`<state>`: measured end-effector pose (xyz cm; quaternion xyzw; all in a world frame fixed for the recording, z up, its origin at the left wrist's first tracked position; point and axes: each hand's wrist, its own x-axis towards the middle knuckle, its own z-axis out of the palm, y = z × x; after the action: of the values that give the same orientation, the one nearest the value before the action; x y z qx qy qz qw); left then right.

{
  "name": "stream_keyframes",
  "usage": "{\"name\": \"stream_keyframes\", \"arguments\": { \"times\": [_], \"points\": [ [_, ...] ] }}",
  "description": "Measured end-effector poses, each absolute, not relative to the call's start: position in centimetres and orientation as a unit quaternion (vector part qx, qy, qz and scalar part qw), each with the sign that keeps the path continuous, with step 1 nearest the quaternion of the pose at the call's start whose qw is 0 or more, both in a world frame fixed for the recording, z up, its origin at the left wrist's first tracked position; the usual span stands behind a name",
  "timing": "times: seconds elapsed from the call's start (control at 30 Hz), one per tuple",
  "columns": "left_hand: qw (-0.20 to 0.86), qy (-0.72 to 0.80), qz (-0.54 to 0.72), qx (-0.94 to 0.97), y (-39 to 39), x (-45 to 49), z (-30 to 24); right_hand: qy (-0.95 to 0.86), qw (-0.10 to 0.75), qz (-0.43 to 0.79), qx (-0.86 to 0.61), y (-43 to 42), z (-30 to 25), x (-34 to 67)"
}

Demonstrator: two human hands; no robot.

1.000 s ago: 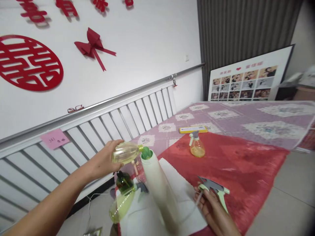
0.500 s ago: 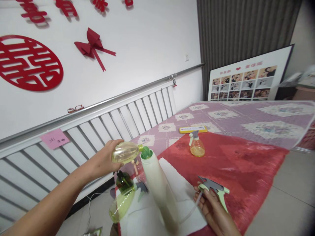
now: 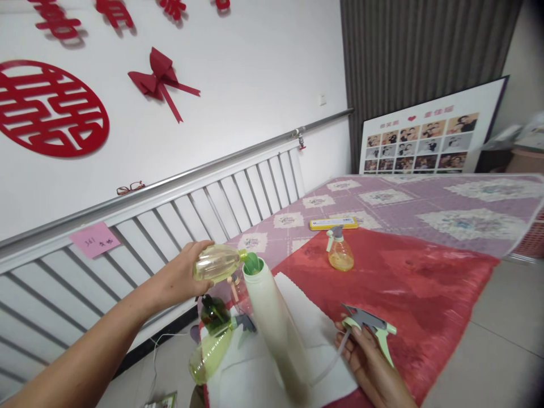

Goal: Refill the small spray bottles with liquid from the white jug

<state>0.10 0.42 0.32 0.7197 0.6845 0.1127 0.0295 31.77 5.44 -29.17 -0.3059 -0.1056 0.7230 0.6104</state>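
My left hand is wrapped round a clear yellow-green bottle, tilted on its side with its neck at a green funnel. The funnel sits in the mouth of a tall pale green container, which leans toward me. In my right hand is a grey and light green spray head, its clear tube hanging toward the container. Left of the container are a yellow-green spray bottle, a dark green bottle and a pinkish clear spray bottle.
A round spray bottle with yellow liquid stands on the red cloth. Behind it lies a yellow flat box. White paper is under the container. A white radiator runs along the wall, with glasses above it.
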Motion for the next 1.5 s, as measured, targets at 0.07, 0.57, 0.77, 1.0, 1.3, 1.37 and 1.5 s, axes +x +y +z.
{"name": "stream_keyframes", "arguments": {
  "times": [0.07,0.57,0.77,1.0,1.3,1.37,1.5],
  "points": [
    [0.034,0.688,0.112,0.716,0.35,0.29,0.44,-0.103,0.611,0.722,-0.307,5.48,-29.27,31.77],
    [0.032,0.682,0.102,0.723,0.29,0.49,0.78,-0.099,0.611,0.726,-0.301,5.5,-29.2,31.75],
    [0.043,0.687,0.089,0.72,0.24,0.77,1.0,-0.099,0.608,0.729,-0.298,5.55,-29.31,31.74],
    [0.041,0.686,0.089,0.721,0.31,0.66,1.13,-0.1,0.609,0.727,-0.302,5.55,-29.2,31.68],
    [0.03,0.673,0.092,0.733,0.46,0.37,1.09,-0.109,0.607,0.728,-0.3,5.5,-29.17,31.68],
    [0.027,0.67,0.095,0.735,0.48,0.41,1.08,-0.113,0.607,0.726,-0.302,5.48,-29.2,31.7],
    [0.032,0.678,0.094,0.728,0.28,0.74,1.32,-0.107,0.607,0.726,-0.304,5.44,-29.16,31.7]
  ]
}}
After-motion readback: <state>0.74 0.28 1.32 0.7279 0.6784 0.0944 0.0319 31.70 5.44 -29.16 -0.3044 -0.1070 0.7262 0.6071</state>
